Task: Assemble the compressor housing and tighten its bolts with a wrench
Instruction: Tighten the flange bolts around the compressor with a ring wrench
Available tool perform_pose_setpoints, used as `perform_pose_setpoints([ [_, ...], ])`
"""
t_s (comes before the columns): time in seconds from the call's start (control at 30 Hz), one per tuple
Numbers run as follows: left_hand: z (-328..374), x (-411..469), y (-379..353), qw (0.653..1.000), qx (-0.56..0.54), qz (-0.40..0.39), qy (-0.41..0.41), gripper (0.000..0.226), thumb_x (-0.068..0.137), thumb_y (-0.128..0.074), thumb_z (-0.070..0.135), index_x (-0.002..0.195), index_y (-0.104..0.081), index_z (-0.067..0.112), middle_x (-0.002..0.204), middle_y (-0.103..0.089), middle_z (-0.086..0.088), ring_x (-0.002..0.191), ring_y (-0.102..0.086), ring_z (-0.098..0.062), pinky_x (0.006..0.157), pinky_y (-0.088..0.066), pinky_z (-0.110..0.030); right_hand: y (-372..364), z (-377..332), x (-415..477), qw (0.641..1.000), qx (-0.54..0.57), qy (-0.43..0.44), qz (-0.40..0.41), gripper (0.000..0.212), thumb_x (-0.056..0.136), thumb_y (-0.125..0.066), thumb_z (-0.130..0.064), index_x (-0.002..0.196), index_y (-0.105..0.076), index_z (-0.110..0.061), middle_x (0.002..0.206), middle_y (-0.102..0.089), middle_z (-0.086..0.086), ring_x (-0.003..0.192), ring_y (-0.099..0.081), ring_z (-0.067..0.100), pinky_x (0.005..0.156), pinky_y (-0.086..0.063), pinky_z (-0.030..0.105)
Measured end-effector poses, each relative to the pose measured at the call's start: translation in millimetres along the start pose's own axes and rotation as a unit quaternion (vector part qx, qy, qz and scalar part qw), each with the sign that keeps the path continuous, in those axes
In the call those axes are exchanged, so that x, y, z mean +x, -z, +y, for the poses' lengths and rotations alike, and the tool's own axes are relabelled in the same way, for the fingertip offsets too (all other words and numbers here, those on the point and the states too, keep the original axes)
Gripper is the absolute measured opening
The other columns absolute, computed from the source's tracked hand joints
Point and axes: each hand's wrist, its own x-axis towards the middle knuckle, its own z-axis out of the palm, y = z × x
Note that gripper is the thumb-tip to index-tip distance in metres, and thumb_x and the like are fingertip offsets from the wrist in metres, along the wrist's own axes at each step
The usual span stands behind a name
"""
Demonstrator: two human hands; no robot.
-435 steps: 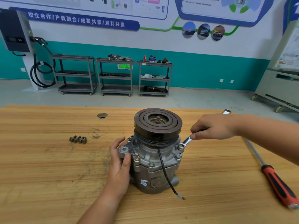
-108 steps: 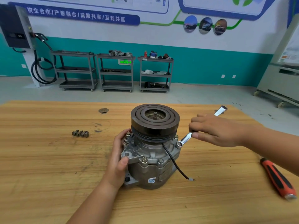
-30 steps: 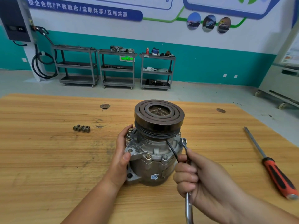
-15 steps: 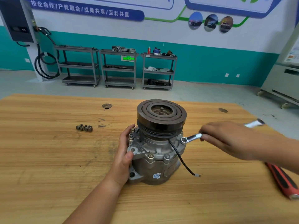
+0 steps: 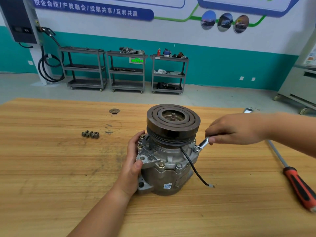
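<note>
Wrench (image 5: 202, 144) swung farther round, right hand (image 5: 239, 129) fingers curled on its shaft, left hand (image 5: 132, 158) clasping compressor housing (image 5: 167, 170)

Auto wkshp: parts carts (image 5: 126, 71), wall EV charger (image 5: 20, 20), wood bench (image 5: 51, 168).

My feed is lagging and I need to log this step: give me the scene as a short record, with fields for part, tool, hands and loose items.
part: compressor upright on the table, pulley on top
left: left hand grips the compressor's side at the flange
right: right hand holds the wrench
tool: ring end sits on a flange bolt on the compressor's right side
loose: small bolts lie left of the compressor; screwdriver lies at the right
wire: black wire hangs down the compressor's front
</note>
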Motion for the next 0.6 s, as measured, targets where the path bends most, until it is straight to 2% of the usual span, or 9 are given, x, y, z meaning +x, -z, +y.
perform_pose_setpoints([
  [0.1, -0.8, -0.6, -0.5, 1.0, -0.003, 0.003, -0.001, 0.095, 0.057, -0.063, 0.084, 0.135, -0.036, 0.036, 0.137, -0.052, 0.005, 0.13, -0.047, -0.021, 0.104, -0.04, -0.04, -0.3, -9.3, -8.7, 0.997, 0.013, -0.063, -0.035, 0.039, 0.087, -0.026, -0.063, 0.084, -0.055, -0.037, 0.069, -0.053, -0.01, 0.064, -0.049, -0.001, 0.063, -0.039, 0.021],
  [0.2, -0.4, -0.4, -0.8, 1.0, -0.004, 0.004, -0.003, 0.095, 0.057, -0.063, 0.083, 0.134, -0.036, 0.036, 0.14, -0.049, -0.002, 0.13, -0.047, -0.022, 0.106, -0.04, -0.042, -7.0, -25.3, -16.9, 0.992, 0.045, -0.114, -0.04, 0.04, 0.094, -0.028, -0.054, 0.073, -0.053, -0.031, 0.062, -0.051, -0.009, 0.053, -0.047, -0.001, 0.052, -0.035, 0.014],
  [0.27, -0.1, -0.9, -1.3, 1.0, -0.008, 0.004, -0.005, 0.093, 0.057, -0.064, 0.083, 0.134, -0.037, 0.036, 0.14, -0.048, -0.004, 0.13, -0.046, -0.023, 0.107, -0.039, -0.044, -15.6, -38.0, -21.2, 0.977, 0.131, -0.162, -0.039, 0.042, 0.097, -0.03, -0.049, 0.069, -0.05, -0.024, 0.055, -0.048, -0.009, 0.042, -0.044, 0.0, 0.044, -0.035, 0.011],
  [0.3, 0.1, -1.0, -1.7, 1.0, -0.007, 0.006, -0.007, 0.093, 0.058, -0.063, 0.082, 0.134, -0.037, 0.036, 0.14, -0.048, -0.004, 0.131, -0.046, -0.024, 0.107, -0.038, -0.046, -20.1, -43.5, -22.7, 0.957, 0.217, -0.19, -0.04, 0.042, 0.098, -0.032, -0.046, 0.069, -0.047, -0.019, 0.05, -0.045, -0.01, 0.037, -0.039, 0.003, 0.039, -0.033, 0.012],
  [0.33, 0.2, -1.2, -1.9, 1.0, -0.006, 0.009, -0.009, 0.093, 0.058, -0.063, 0.082, 0.134, -0.038, 0.036, 0.14, -0.048, -0.004, 0.131, -0.045, -0.024, 0.108, -0.037, -0.049, -23.7, -48.9, -24.1, 0.919, 0.326, -0.217, -0.045, 0.041, 0.099, -0.034, -0.042, 0.069, -0.044, -0.016, 0.047, -0.041, -0.009, 0.035, -0.035, 0.006, 0.036, -0.032, 0.016],
  [0.4, -0.1, -1.2, -2.7, 1.0, -0.005, 0.013, -0.009, 0.095, 0.058, -0.062, 0.083, 0.135, -0.037, 0.034, 0.14, -0.047, -0.005, 0.132, -0.044, -0.025, 0.109, -0.035, -0.052, -28.8, -62.0, -27.4, 0.803, 0.54, -0.248, -0.047, 0.037, 0.1, -0.038, -0.035, 0.07, -0.041, -0.015, 0.046, -0.033, -0.005, 0.035, -0.027, 0.009, 0.032, -0.025, 0.016],
  [0.5, -1.1, -0.6, -2.1, 1.0, -0.003, 0.015, -0.014, 0.093, 0.059, -0.062, 0.083, 0.135, -0.037, 0.035, 0.14, -0.047, -0.004, 0.132, -0.044, -0.025, 0.109, -0.034, -0.053, -37.4, -81.3, -25.8, 0.64, 0.729, -0.244, 0.0, 0.035, 0.1, -0.038, -0.028, 0.067, -0.04, -0.016, 0.046, -0.024, -0.005, 0.032, -0.02, 0.005, 0.026, -0.017, 0.012],
  [0.57, -1.1, -0.9, -1.7, 1.0, -0.007, 0.01, -0.016, 0.089, 0.059, -0.062, 0.083, 0.133, -0.039, 0.04, 0.14, -0.048, -0.003, 0.131, -0.045, -0.024, 0.109, -0.035, -0.052, -39.8, -91.8, -24.9, 0.574, 0.786, -0.229, 0.028, 0.03, 0.1, -0.039, -0.024, 0.071, -0.041, -0.015, 0.047, -0.025, -0.005, 0.033, -0.022, 0.005, 0.025, -0.018, 0.013],
  [0.6, -0.9, -1.0, -1.3, 1.0, -0.008, 0.008, -0.015, 0.087, 0.059, -0.063, 0.083, 0.133, -0.041, 0.043, 0.14, -0.048, -0.003, 0.131, -0.045, -0.024, 0.109, -0.035, -0.053, -40.4, -94.2, -26.4, 0.564, 0.795, -0.221, 0.035, 0.025, 0.099, -0.04, -0.021, 0.075, -0.042, -0.015, 0.047, -0.027, -0.004, 0.034, -0.023, 0.005, 0.026, -0.019, 0.013],
])
